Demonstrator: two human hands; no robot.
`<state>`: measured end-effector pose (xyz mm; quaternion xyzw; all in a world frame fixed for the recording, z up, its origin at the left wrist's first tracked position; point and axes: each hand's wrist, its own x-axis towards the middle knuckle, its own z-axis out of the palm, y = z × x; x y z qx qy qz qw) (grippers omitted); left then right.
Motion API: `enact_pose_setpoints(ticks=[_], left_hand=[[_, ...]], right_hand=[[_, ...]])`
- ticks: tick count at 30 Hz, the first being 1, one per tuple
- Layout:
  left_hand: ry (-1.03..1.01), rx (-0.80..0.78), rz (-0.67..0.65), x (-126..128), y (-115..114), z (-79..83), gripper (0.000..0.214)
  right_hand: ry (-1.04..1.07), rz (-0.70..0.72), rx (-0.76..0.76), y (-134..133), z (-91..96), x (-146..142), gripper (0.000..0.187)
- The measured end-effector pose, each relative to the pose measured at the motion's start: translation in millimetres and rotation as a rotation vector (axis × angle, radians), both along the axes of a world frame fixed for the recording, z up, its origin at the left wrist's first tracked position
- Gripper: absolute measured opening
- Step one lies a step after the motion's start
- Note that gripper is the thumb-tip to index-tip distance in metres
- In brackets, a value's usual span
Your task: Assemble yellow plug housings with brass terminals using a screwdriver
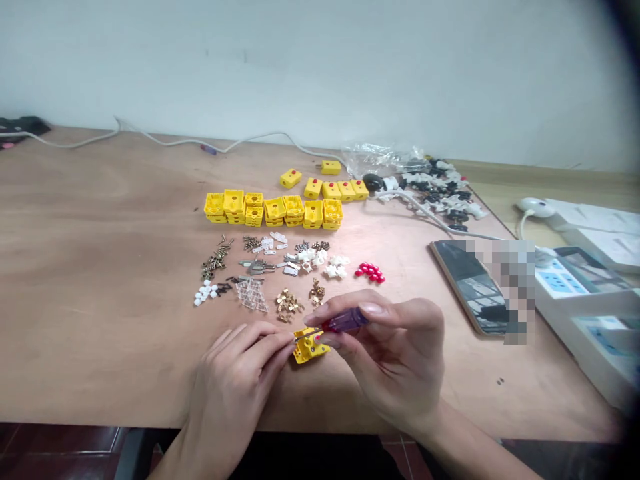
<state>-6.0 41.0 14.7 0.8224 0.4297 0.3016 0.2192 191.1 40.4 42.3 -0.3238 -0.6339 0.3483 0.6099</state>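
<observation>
Screwdriver with a purple handle (346,321) sits pinched between the thumb and fingertips of the right hand (393,353), its thin shaft reaching left to a yellow plastic housing (313,348). The step in hand looks like turning a small fastener at that housing. Left hand (233,380) rests just beside the housing, fingers pressed together, their tips (285,340) meeting its near corner; whether they pinch the housing or some tiny part is too small to tell. Seating the tip seems to call for a steady hold, with both hands crowding the spot. Beyond the housing, on the wooden tabletop (100,280), sorted piles spread out: brass fittings (289,305), clear pieces (251,295), white pieces (335,267) and red beads (370,271). A phone (463,283) lies farther right of the housing — and well past it stand a double row of yellow housings (273,211) and black-and-white parts (440,190).
</observation>
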Motion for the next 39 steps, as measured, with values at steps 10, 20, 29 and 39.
enact_pose_setpoints(ticks=[10, 20, 29, 39], left_hand=[[-0.033, -0.077, 0.019, 0.9, 0.9, -2.1, 0.016], [-0.035, -0.094, 0.022, 0.7, 1.1, -2.5, 0.015], [-0.012, -0.128, 0.027, 0.6, 0.6, -2.7, 0.011], [-0.029, -0.111, 0.027, 0.2, 1.4, -2.5, 0.010]], right_hand=[[-0.037, 0.111, 0.050, 1.5, 0.5, 0.5, 0.076], [0.012, 0.129, 0.029, -0.9, 0.1, 1.0, 0.072], [0.026, 0.114, 0.021, -0.9, -3.4, 2.2, 0.073], [0.018, 0.092, 0.020, -0.9, -2.6, 3.6, 0.076]])
